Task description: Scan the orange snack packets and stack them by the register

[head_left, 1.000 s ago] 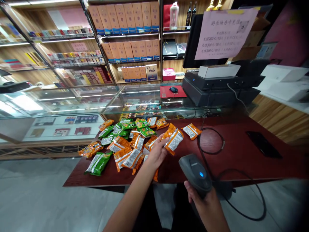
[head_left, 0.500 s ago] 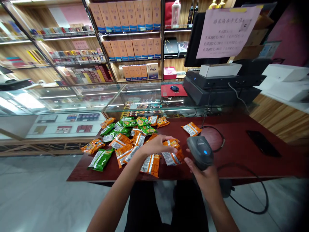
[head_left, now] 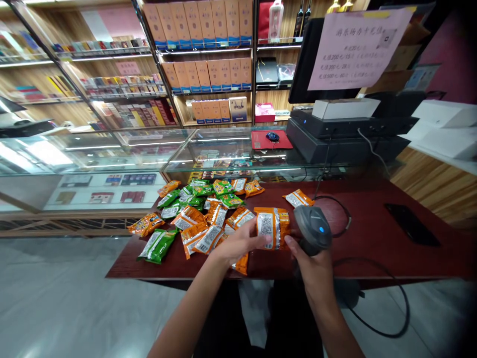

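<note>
Fingers of my left hand are pinched on the near left corner of an orange packet, thumb on top. Compared with half a second ago, the packet is turned square to me, its printed white panel facing up and no longer covered by my hand. Its right edge is also closer to my right hand, whose thumb tip now appears to meet it; I can't tell whether it presses. I judge this a better presentation: packet and scanner are side by side, with the print exposed.

My right fingers are wrapped around the scanner's grip, its head at 3 o'clock from the packet, blue light showing. My left forearm comes in from 7 o'clock, palm turned inward; my right comes in from 5 o'clock, wrist tipped so the scanner stands above the fist.

Over the worktop, the packet looks lifted, though this angle hides any gap. Loose orange packets spread at 9 o'clock, green packets at 10, and a lone packet lies apart at 1.
</note>
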The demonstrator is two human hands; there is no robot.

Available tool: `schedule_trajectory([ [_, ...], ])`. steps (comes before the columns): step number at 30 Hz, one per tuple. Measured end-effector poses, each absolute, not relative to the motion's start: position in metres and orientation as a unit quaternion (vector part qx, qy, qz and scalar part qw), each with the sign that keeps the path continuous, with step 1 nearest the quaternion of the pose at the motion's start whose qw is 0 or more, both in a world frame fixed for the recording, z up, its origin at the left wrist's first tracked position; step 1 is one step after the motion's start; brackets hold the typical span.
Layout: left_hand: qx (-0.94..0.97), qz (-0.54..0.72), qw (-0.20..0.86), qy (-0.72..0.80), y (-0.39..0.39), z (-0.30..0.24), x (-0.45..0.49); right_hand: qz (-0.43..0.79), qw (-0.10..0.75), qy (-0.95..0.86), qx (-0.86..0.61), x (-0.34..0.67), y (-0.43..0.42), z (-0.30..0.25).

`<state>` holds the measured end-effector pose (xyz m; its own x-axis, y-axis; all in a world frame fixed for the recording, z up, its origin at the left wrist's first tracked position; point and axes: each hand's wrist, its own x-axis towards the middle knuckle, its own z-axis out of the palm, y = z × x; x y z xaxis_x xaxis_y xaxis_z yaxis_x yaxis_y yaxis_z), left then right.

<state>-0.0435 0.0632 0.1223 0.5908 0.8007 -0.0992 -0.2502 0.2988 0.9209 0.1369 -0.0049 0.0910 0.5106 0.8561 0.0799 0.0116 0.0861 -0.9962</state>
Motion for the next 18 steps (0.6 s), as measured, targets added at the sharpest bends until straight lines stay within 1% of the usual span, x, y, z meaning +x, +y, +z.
schedule_trajectory([
  [3, 0.432, 0.352, 0.777, 0.293, 0.056, 0.111, -0.039, 0.288, 0.629, -0.390, -0.608, 0.139, -0.004, 0.090],
  [7, 0.378, 0.389, 0.781, 0.312, 0.062, 0.108, -0.038, 0.258, 0.566, -0.448, -0.642, 0.145, -0.018, 0.089],
  [10, 0.346, 0.415, 0.775, 0.327, 0.071, 0.105, -0.038, 0.285, 0.511, -0.497, -0.642, 0.143, -0.038, 0.087],
  [12, 0.335, 0.421, 0.775, 0.331, 0.077, 0.104, -0.037, 0.319, 0.489, -0.511, -0.631, 0.135, -0.051, 0.083],
  [15, 0.325, 0.422, 0.781, 0.324, 0.083, 0.105, -0.035, 0.355, 0.490, -0.499, -0.621, 0.120, -0.064, 0.074],
  [18, 0.330, 0.413, 0.789, 0.314, 0.089, 0.107, -0.033, 0.355, 0.498, -0.485, -0.625, 0.111, -0.069, 0.067],
])
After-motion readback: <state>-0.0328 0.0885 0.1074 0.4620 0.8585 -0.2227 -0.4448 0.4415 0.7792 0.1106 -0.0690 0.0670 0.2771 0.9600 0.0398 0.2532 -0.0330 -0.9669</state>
